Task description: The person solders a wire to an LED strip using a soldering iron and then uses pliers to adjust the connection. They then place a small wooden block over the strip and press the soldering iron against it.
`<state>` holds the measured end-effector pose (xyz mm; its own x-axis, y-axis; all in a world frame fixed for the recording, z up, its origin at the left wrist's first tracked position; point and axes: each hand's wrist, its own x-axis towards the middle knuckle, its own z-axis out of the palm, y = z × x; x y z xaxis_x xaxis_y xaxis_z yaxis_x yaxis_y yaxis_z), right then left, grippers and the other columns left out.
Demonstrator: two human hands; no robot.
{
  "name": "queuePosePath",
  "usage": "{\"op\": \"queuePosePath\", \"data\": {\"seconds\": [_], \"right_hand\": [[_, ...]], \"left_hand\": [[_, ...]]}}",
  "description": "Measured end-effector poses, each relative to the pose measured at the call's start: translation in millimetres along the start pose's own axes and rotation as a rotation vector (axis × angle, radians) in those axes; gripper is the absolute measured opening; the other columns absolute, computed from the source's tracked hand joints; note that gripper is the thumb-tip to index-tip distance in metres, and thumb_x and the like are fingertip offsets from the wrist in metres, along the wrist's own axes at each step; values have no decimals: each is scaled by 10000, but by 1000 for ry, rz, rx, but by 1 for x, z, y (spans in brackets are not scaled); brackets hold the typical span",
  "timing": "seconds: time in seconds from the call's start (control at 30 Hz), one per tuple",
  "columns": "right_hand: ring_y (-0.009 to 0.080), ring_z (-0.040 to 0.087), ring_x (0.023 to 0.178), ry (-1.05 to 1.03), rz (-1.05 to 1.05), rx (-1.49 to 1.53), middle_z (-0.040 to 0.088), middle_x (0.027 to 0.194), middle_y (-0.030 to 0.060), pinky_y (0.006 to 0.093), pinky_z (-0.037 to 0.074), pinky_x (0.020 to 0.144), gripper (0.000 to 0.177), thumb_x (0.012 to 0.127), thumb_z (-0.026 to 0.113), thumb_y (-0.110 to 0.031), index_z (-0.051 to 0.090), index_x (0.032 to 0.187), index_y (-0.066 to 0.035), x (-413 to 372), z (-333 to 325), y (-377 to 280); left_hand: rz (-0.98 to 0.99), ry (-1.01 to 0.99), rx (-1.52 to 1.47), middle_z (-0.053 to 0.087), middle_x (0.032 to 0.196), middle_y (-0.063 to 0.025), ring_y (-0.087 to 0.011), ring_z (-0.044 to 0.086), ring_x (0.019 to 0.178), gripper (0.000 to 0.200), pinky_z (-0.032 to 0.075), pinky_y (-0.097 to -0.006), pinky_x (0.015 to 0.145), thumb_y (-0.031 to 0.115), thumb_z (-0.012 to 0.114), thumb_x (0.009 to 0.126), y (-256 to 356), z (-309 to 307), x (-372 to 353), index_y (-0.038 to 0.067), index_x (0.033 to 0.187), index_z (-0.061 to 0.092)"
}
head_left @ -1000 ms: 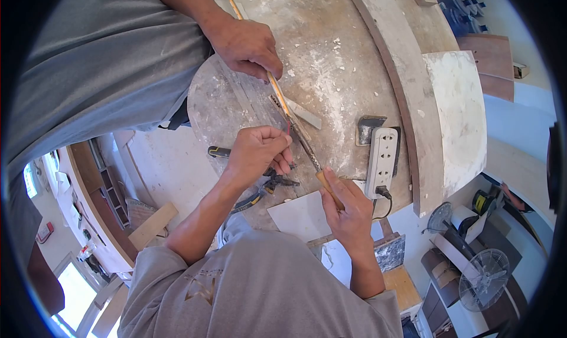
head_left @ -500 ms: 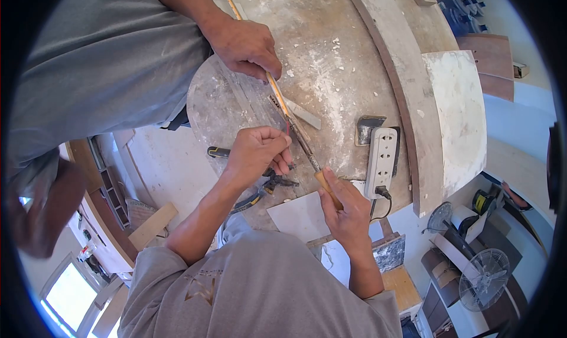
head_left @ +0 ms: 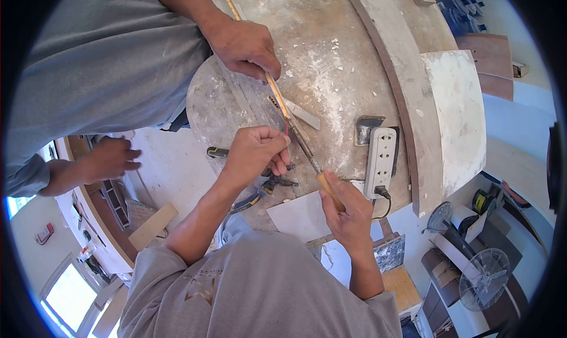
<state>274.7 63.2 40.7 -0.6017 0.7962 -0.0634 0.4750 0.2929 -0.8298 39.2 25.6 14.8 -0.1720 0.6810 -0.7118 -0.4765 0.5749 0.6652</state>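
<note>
My left hand point(head_left: 257, 152) is closed on a thin red wire point(head_left: 287, 127), holding it at the end of a yellow LED strip point(head_left: 276, 89) on the dusty round worktable point(head_left: 342, 72). My right hand point(head_left: 349, 213) grips the wooden handle of a soldering iron point(head_left: 326, 184). The iron's metal shaft runs up and left, with its tip at the strip's end beside the wire. A co-worker's hand point(head_left: 245, 46) presses the strip down on the table just above.
A white power strip point(head_left: 381, 159) with a plugged cable lies right of the iron. Pliers point(head_left: 266, 187) and a screwdriver point(head_left: 217, 152) lie by my left hand, with a white sheet point(head_left: 301, 214) under my wrists. The co-worker's other hand point(head_left: 106, 159) hangs at left. Fans point(head_left: 484, 285) stand on the floor.
The co-worker's other hand has swung up at the left and now hangs beside the table edge. My two hands and the iron have barely shifted.
</note>
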Motion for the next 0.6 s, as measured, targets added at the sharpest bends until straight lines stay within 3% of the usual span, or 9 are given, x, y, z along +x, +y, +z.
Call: {"op": "queuePosePath", "data": {"seconds": [0.13, 0.6], "right_hand": [[249, 662, 662, 33, -50, -10, 691, 868, 137, 336, 523, 592, 488, 834, 751, 26, 676, 1310, -57, -1, 3, 5], [271, 674, 693, 29, -65, -8, 696, 882, 151, 341, 533, 618, 494, 834, 752, 28, 665, 1316, -36, 2, 3, 5]], "left_hand": [[7, 2, -6, 685, 716, -101, -142, 659, 548, 173, 528, -250, 488, 112, 650, 981, -1, 0, 0, -50, 923, 659], [-5, -39, -71, 678, 690, -80, -116, 621, 507, 183, 494, -231, 469, 122, 647, 961, -3, -3, 2, -16, 843, 668]]}}
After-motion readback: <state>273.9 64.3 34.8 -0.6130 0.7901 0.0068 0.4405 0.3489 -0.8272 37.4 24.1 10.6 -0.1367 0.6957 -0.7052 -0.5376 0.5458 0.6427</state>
